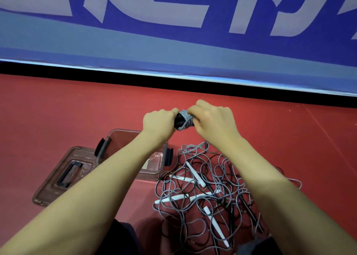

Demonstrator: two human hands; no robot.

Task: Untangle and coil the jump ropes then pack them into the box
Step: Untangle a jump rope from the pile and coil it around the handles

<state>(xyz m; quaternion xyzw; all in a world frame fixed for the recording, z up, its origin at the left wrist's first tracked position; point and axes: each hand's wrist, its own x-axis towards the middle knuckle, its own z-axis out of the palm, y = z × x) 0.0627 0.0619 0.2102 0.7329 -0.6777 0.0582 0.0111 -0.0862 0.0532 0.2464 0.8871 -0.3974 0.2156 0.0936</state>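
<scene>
On the red floor (58, 110), far left: a see-through lid (63, 174) lying flat, dark handle up. Just beside it, to the right: the open box (152, 169), a dark clip on each end, partly hidden under the left arm. Looks like little or nothing inside yet, though the arm hides much of it.

Above the box, held up in the air: the left hand (159, 123), curled tight round one end of a small bundle (184, 120) of grey cord wound over something dark, likely a handle. On the other end of the bundle: the right hand (211, 119), fingers bent over it, pinching the cord. Both hands touching the bundle, close together.

Below the right arm, right of the box: a big messy pile of ropes (210, 193), grey and black cords looped over each other, white handles poking out.

Likely step now: winding one rope tight. To do it well:
- Keep the left hand still and firm.
- Wind with the right hand, each turn snug beside the last.
- Tuck the loose end under a turn so nothing springs open.
- Then lower into the box, at one end, to save room for the rest.
</scene>
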